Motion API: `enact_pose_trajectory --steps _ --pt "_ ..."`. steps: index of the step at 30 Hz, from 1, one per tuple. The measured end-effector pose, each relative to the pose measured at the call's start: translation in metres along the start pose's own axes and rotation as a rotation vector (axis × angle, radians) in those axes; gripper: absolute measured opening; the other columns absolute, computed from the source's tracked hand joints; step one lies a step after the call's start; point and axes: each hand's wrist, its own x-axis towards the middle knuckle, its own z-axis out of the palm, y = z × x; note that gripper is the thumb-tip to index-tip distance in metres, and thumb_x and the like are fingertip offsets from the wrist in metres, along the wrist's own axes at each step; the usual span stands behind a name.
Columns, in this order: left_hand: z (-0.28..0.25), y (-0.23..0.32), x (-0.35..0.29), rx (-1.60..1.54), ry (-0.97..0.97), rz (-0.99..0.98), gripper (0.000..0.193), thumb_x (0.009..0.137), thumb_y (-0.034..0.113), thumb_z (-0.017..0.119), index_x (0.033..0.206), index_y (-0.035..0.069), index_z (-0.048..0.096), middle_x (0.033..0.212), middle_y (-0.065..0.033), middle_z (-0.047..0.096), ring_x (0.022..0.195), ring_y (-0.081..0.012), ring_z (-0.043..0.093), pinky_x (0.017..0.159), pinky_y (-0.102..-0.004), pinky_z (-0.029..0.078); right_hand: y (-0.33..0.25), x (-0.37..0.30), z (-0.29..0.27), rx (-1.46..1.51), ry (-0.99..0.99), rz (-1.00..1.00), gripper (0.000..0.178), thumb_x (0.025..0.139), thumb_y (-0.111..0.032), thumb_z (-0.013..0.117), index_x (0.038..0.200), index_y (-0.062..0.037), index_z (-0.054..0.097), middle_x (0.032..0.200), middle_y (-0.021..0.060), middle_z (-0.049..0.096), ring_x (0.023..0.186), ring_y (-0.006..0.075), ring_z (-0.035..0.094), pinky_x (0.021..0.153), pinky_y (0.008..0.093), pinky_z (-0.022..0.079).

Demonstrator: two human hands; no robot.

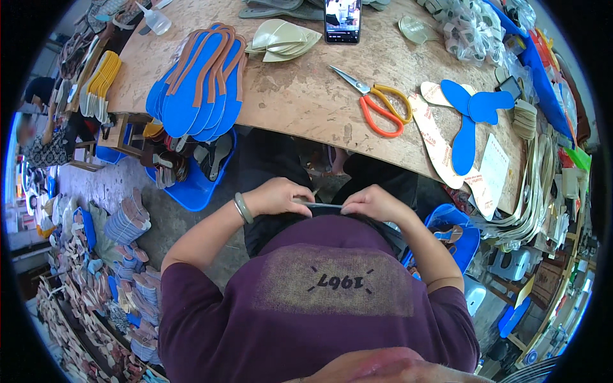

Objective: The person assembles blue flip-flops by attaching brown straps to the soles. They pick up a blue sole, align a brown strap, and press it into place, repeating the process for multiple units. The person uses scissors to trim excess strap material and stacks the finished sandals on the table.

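Note:
Close to my waist, below the table's front edge, my left hand (pixel 279 196) and my right hand (pixel 377 203) pinch opposite ends of a thin grey flat piece (pixel 327 205). It is seen nearly edge-on, so its full shape is hidden. Scissors with one orange and one yellow handle (pixel 377 105) lie on the table in front of my right hand, blades partly apart. Farther left, blue insoles with brown edging (pixel 198 86) are fanned in a stack that overhangs the table edge.
The worn wooden table (pixel 287 89) also bears cream curved pieces (pixel 283 39), a phone (pixel 343 22), loose blue insoles (pixel 464 137) and a squeeze bottle (pixel 155 20). Blue bins (pixel 198 199) stand below on both sides. Piled shoe parts (pixel 128 220) cover the floor at left. Another person (pixel 48 143) sits far left.

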Motion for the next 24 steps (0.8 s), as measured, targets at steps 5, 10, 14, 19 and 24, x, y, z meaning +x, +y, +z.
enact_pose_trajectory --steps 5,10,14,19,24 --pt "-0.026 -0.009 -0.033 -0.013 0.037 -0.086 0.028 0.083 0.027 0.067 0.106 0.009 0.068 0.09 -0.0122 0.069 0.081 -0.0261 0.067 0.07 -0.0307 0.05 0.027 -0.063 -0.033 -0.146 0.092 0.009 0.024 0.088 -0.024 0.061 0.093 -0.0028 0.069 0.083 0.0118 0.069 0.075 0.0206 0.066 0.072 0.0297 0.051" --pt "-0.045 -0.068 -0.111 -0.029 0.195 -0.413 0.021 0.086 0.021 0.064 0.101 0.007 0.069 0.081 -0.0079 0.069 0.068 -0.0186 0.065 0.066 -0.0295 0.05 0.1 -0.191 -0.072 -0.346 0.508 0.575 0.018 0.083 -0.016 0.063 0.089 -0.0002 0.07 0.08 0.0116 0.069 0.07 0.019 0.063 0.068 0.0313 0.049" --pt "-0.036 -0.109 -0.141 -0.239 0.274 -0.546 0.019 0.086 0.017 0.063 0.099 0.004 0.069 0.082 -0.0075 0.069 0.072 -0.0133 0.062 0.07 -0.0283 0.049 0.19 -0.293 -0.102 -0.518 0.977 0.716 0.026 0.089 -0.02 0.054 0.095 -0.0001 0.069 0.089 0.015 0.069 0.079 0.0271 0.063 0.074 0.034 0.048" --pt "-0.038 -0.142 -0.166 -0.115 0.35 -0.636 0.02 0.085 0.017 0.064 0.1 0.004 0.069 0.085 -0.0099 0.07 0.076 -0.0178 0.065 0.073 -0.03 0.05 0.287 -0.435 -0.112 -0.691 1.594 1.016 0.036 0.091 -0.036 0.048 0.102 -0.0086 0.07 0.095 0.0172 0.068 0.087 0.0351 0.064 0.076 0.0423 0.048" --pt "-0.037 -0.141 -0.166 0.26 0.273 -0.702 0.022 0.08 0.016 0.065 0.1 0.006 0.068 0.096 -0.0127 0.067 0.091 -0.0312 0.063 0.081 -0.037 0.049 0.313 -0.49 -0.111 -0.686 1.592 1.076 0.039 0.092 -0.039 0.048 0.101 -0.0066 0.069 0.092 0.0152 0.069 0.08 0.0327 0.065 0.069 0.042 0.049"
